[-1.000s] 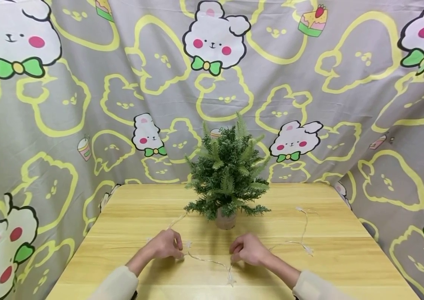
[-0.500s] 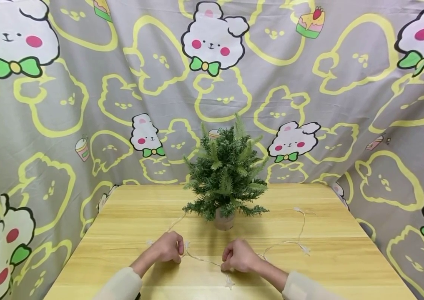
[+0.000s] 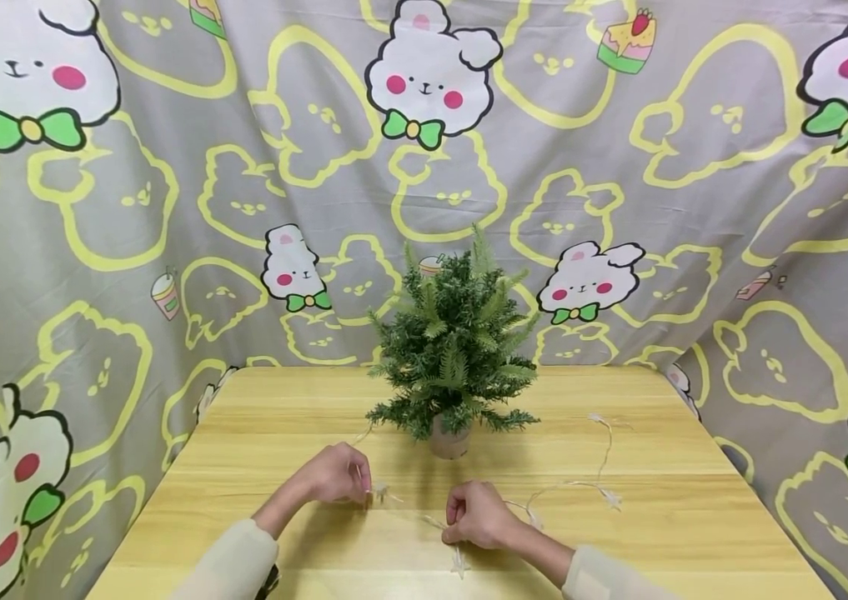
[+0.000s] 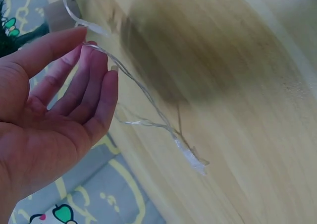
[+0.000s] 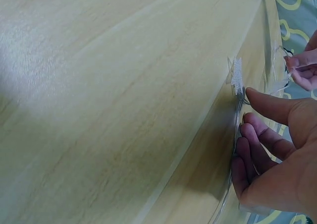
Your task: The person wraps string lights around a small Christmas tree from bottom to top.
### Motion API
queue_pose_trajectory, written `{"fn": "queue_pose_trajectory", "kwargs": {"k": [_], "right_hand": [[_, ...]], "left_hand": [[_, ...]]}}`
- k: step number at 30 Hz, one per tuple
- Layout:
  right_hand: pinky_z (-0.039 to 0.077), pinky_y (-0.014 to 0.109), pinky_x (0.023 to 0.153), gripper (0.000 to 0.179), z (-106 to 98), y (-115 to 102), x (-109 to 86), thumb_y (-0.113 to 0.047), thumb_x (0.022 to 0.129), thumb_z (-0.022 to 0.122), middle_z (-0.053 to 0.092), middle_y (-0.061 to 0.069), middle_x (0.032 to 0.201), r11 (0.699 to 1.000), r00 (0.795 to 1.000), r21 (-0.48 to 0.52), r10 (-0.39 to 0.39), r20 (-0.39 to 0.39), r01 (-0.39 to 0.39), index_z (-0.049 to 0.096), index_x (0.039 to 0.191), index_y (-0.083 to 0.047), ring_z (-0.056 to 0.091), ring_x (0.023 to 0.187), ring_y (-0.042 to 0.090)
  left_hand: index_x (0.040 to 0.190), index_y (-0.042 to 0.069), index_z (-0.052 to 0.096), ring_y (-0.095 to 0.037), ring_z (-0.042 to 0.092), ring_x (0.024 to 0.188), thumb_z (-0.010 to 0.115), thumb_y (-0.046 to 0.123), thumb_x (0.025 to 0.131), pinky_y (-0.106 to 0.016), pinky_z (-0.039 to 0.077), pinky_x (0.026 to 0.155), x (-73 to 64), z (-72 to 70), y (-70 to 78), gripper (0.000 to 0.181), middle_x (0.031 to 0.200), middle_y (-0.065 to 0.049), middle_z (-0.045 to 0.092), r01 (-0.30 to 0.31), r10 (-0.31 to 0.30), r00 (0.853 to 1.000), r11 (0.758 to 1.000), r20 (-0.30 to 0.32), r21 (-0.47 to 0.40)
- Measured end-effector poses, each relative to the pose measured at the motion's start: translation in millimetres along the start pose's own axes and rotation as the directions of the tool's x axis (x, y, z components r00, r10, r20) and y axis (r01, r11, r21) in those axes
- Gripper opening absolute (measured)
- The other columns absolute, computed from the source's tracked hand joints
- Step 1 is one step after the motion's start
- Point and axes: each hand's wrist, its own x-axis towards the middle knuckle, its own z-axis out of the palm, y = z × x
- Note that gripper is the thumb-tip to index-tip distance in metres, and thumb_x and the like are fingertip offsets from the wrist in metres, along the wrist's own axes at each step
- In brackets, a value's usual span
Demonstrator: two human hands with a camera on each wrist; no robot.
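A string of star lights with a thin clear wire (image 4: 143,87) runs across the table in front of a small artificial Christmas tree (image 3: 457,342). My left hand (image 3: 337,473) pinches the wire between thumb and fingertips, with a star (image 3: 381,493) just beside it, raised a little off the wood. My right hand (image 3: 478,515) has its thumb and curled fingers at the wire lower on the table, holding it there. Close to that thumb is another clear star (image 5: 237,78), seen in the head view below the fingers. Part of the wire is hidden behind both hands.
The tree stands in a pale pot (image 3: 449,440) on the wooden table (image 3: 303,392). More of the wire, with a star (image 3: 610,500) on it, trails at the right. A patterned cloth (image 3: 348,192) hangs behind and along both sides.
The left hand has taken up the wire and raised its star slightly. The right hand has moved a little left and down to the wire near the front star. The tree has stayed put.
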Motion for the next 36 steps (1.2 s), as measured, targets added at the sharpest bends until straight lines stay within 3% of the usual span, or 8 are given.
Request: {"fn": "queue_pose_trajectory", "kwargs": {"k": [5, 11, 17, 22, 26, 31, 36], "right_hand": [[0.045, 0.022, 0.060, 0.019, -0.4, -0.7, -0.5, 0.001, 0.068, 0.085, 0.061, -0.005, 0.062, 1.000, 1.000, 0.030, 0.006, 0.000, -0.006, 0.069, 0.073, -0.007, 0.051, 0.054, 0.004], [0.047, 0.022, 0.054, 0.014, -6.5, -1.5, -4.0, 0.004, 0.070, 0.080, 0.064, -0.001, 0.062, 0.996, 0.999, 0.077, 0.041, 0.025, -0.043, 0.071, 0.075, -0.006, 0.053, 0.053, 0.006], [0.050, 0.023, 0.057, 0.012, -21.5, -6.9, -5.3, 0.006, 0.077, 0.075, 0.067, 0.003, 0.074, 0.992, 0.996, 0.096, 0.075, 0.041, -0.078, 0.073, 0.082, -0.005, 0.058, 0.064, 0.013], [0.052, 0.024, 0.056, 0.012, -42.8, -14.9, -8.3, 0.006, 0.082, 0.071, 0.068, 0.010, 0.082, 0.986, 0.993, 0.130, 0.102, 0.061, -0.109, 0.072, 0.092, -0.001, 0.062, 0.068, 0.021], [0.053, 0.024, 0.058, 0.013, -63.5, -21.6, -9.3, 0.005, 0.084, 0.066, 0.072, 0.013, 0.086, 0.992, 0.995, 0.105, 0.066, 0.075, -0.073, 0.073, 0.094, 0.000, 0.065, 0.071, 0.026], [0.055, 0.026, 0.069, 0.006, -90.9, -31.1, -12.0, -0.006, 0.086, 0.073, 0.074, 0.005, 0.087, 1.000, 0.996, 0.026, 0.014, 0.089, -0.016, 0.075, 0.092, -0.004, 0.066, 0.077, 0.019], [0.054, 0.027, 0.068, 0.005, -114.6, -37.9, -17.5, -0.008, 0.085, 0.077, 0.074, 0.004, 0.085, 1.000, 0.995, 0.018, 0.005, 0.101, -0.007, 0.076, 0.089, -0.004, 0.065, 0.074, 0.016]], "left_hand": [[0.083, 0.004, 0.072, -0.017, 0.061, 0.068, 0.075, -0.005, 0.073, -0.032, 0.052, 0.063, 1.0, -5.0, 3.9, 0.013, 0.074, -0.002, 0.067, 0.013, -0.013, 1.000, 1.000, -0.001, -0.006], [0.085, 0.004, 0.072, -0.023, 0.064, 0.072, 0.073, -0.006, 0.074, -0.031, 0.053, 0.065, 0.0, -5.9, 6.6, 0.015, 0.076, -0.005, 0.069, 0.015, -0.014, 1.000, 0.999, 0.016, -0.037], [0.085, 0.004, 0.071, -0.028, 0.066, 0.072, 0.069, -0.009, 0.073, -0.036, 0.054, 0.065, -1.1, -7.6, 7.7, 0.017, 0.077, -0.010, 0.070, 0.018, -0.017, 1.000, 0.998, 0.016, -0.052], [0.087, 0.001, 0.071, -0.031, 0.068, 0.070, 0.062, -0.013, 0.068, -0.046, 0.057, 0.069, -3.6, -12.2, 11.1, 0.026, 0.077, -0.013, 0.072, 0.002, 0.000, 1.000, 0.995, 0.027, -0.100], [0.089, 0.003, 0.072, -0.030, 0.069, 0.069, 0.064, -0.011, 0.071, -0.048, 0.058, 0.072, -4.7, -17.9, 15.2, 0.024, 0.077, -0.014, 0.073, -0.008, 0.013, 0.999, 0.993, 0.045, -0.115], [0.088, 0.008, 0.074, -0.027, 0.069, 0.069, 0.067, -0.008, 0.074, -0.046, 0.057, 0.072, -6.4, -24.3, 19.9, 0.022, 0.077, -0.016, 0.073, 0.001, 0.011, 0.996, 0.990, 0.087, -0.138], [0.088, 0.011, 0.075, -0.021, 0.069, 0.068, 0.068, -0.004, 0.077, -0.042, 0.058, 0.071, -8.2, -28.3, 21.8, 0.020, 0.076, -0.014, 0.074, -0.005, 0.019, 0.993, 0.993, 0.116, -0.121]]}}
